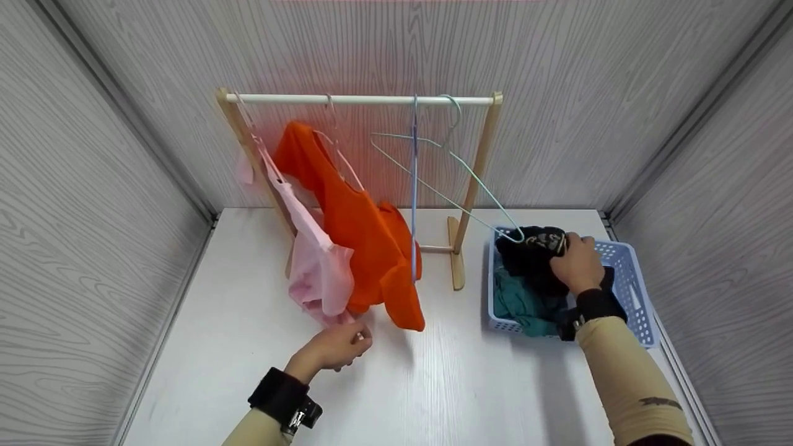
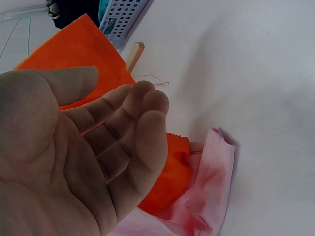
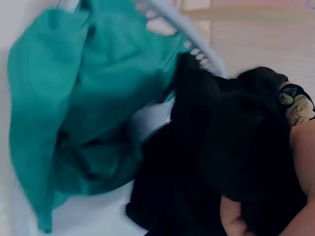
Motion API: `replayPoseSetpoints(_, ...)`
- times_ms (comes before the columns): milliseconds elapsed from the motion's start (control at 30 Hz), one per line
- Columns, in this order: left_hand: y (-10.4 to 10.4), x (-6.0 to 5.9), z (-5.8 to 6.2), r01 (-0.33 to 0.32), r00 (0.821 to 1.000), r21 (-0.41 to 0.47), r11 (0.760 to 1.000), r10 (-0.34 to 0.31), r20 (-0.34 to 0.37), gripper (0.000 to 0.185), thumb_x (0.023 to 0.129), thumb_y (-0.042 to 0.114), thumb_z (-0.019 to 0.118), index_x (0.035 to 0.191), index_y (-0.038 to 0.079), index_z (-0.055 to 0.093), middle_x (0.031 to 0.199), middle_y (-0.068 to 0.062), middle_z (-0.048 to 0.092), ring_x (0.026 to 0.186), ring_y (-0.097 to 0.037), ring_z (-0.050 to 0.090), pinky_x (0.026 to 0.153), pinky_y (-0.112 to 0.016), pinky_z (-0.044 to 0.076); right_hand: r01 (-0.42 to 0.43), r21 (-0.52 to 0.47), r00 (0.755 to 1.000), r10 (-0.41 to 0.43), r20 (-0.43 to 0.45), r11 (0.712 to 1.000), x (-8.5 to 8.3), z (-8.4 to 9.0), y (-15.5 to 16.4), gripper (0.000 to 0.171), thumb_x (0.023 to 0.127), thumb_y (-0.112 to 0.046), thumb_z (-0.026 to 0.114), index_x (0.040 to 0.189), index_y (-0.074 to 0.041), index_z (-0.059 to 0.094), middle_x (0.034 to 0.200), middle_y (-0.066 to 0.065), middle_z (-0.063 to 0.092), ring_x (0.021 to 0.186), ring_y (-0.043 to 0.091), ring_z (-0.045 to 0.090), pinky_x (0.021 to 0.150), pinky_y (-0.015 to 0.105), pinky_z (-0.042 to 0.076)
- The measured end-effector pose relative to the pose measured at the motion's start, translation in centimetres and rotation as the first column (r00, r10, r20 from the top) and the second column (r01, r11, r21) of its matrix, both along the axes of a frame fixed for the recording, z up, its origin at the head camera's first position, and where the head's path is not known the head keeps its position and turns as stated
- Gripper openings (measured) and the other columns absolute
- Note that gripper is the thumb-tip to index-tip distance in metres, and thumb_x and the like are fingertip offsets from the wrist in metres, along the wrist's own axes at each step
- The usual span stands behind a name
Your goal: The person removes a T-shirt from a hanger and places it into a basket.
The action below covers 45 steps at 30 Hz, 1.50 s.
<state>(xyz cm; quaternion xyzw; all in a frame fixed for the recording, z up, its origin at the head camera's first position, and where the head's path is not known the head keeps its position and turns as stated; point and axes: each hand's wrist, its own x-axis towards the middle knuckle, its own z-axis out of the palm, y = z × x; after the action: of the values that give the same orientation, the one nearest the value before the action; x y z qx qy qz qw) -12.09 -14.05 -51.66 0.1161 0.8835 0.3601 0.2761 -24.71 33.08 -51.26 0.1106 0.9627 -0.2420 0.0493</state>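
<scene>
The right hand (image 1: 577, 263) is gripping a black garment (image 1: 531, 257) in the lavender basket (image 1: 632, 272) at the frame's right; its fingers are mostly hidden in bunched fabric. A teal garment (image 1: 517, 303) is lying beneath, partly covered. The left hand (image 1: 337, 347) is hovering relaxed, holding nothing, near the pink garment (image 1: 319, 269).

In the right wrist view the right hand (image 3: 295, 187) is cut off at the lower right edge, the teal garment (image 3: 74, 113) blurred; the black garment (image 1: 533, 257) hides the basket (image 1: 632, 279) floor.
</scene>
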Motion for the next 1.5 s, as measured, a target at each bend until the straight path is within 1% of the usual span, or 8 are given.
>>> replayPoseSetpoints(233,0.6,-0.2,0.0,0.050,0.999,0.012,0.999,-0.050,-0.005,0.020,0.099,0.028,0.053,0.108,0.013,0.060,0.075,-0.007,0.060,0.059,-0.015,0.052,0.049,-0.029,0.047,-0.036,-0.041,0.991,0.041,0.128,0.999,2.4,-4.4,1.4,0.081,0.090,-0.023,0.059,0.153,-0.002,0.012,0.155,0.036,0.005,0.133,0.065,0.018,0.101,0.074,0.030)
replayPoseSetpoints(467,1.3,-1.4,0.8,0.091,0.996,0.029,0.995,-0.090,-0.012,0.021,0.098,0.029,0.056,0.111,0.013,0.059,0.079,-0.002,0.058,0.063,-0.017,0.054,0.051,-0.028,0.049,-0.050,0.026,0.996,0.048,0.077,0.998,3.9,-3.6,1.5,0.067,0.092,-0.019,0.051,0.150,0.004,0.023,0.150,0.039,0.019,0.132,0.062,0.023,0.100,0.072,0.032)
replayPoseSetpoints(733,1.9,-4.2,5.6,0.042,0.997,-0.011,0.999,-0.042,-0.071,0.023,0.098,0.030,0.056,0.116,0.015,0.059,0.093,-0.004,0.064,0.073,-0.019,0.058,0.070,-0.031,0.054,-0.122,0.064,0.992,0.121,0.026,0.990,5.2,-0.9,-0.7,0.054,0.094,-0.020,0.051,0.141,0.004,0.040,0.143,0.038,0.032,0.128,0.057,0.036,0.096,0.068,0.039)
replayPoseSetpoints(867,2.7,-6.0,8.3,-0.036,0.989,-0.018,0.999,0.033,-0.141,0.022,0.099,0.030,0.057,0.116,0.018,0.059,0.101,-0.005,0.065,0.084,-0.020,0.061,0.082,-0.034,0.055,-0.193,0.082,0.981,0.192,0.021,0.978,6.5,-0.2,-2.4,0.048,0.093,-0.021,0.055,0.134,0.002,0.049,0.139,0.036,0.039,0.121,0.052,0.046,0.093,0.064,0.043)
replayPoseSetpoints(1000,4.2,-7.7,10.1,-0.195,0.959,-0.004,0.981,0.189,-0.209,0.030,0.099,0.039,0.054,0.121,0.019,0.054,0.106,-0.003,0.065,0.092,-0.022,0.063,0.088,-0.038,0.056,-0.253,0.068,0.967,0.249,0.058,0.965,7.8,0.2,-4.5,0.048,0.093,-0.024,0.058,0.133,0.002,0.052,0.137,0.034,0.043,0.116,0.047,0.053,0.092,0.060,0.046)
replayPoseSetpoints(1200,6.9,-10.2,10.5,-0.406,0.877,-0.009,0.914,0.387,-0.286,0.050,0.095,0.060,0.047,0.118,0.015,0.045,0.100,-0.005,0.063,0.089,-0.023,0.064,0.084,-0.040,0.056,-0.282,0.077,0.959,0.279,0.050,0.956,8.8,-0.1,-7.6,0.047,0.092,-0.031,0.062,0.129,-0.002,0.057,0.129,0.027,0.053,0.107,0.039,0.059,0.088,0.055,0.051)
replayPoseSetpoints(1367,7.4,-11.2,9.7,-0.488,0.832,-0.010,0.873,0.461,-0.308,0.045,0.095,0.051,0.051,0.118,0.013,0.043,0.100,-0.008,0.062,0.088,-0.026,0.063,0.084,-0.041,0.055,-0.315,0.094,0.949,0.314,0.022,0.945,9.7,-0.9,-8.9,0.042,0.091,-0.030,0.065,0.123,-0.003,0.061,0.124,0.025,0.057,0.105,0.037,0.060,0.085,0.053,0.052)
replayPoseSetpoints(1500,6.4,-11.7,10.0,-0.487,0.831,0.011,0.873,0.467,-0.303,0.042,0.093,0.034,0.054,0.124,0.009,0.042,0.103,-0.012,0.059,0.091,-0.029,0.061,0.088,-0.043,0.053,-0.326,0.085,0.945,0.326,0.011,0.942,10.3,-1.5,-9.2,0.038,0.092,-0.026,0.064,0.121,-0.002,0.062,0.121,0.024,0.058,0.104,0.037,0.061,0.087,0.051,0.052)
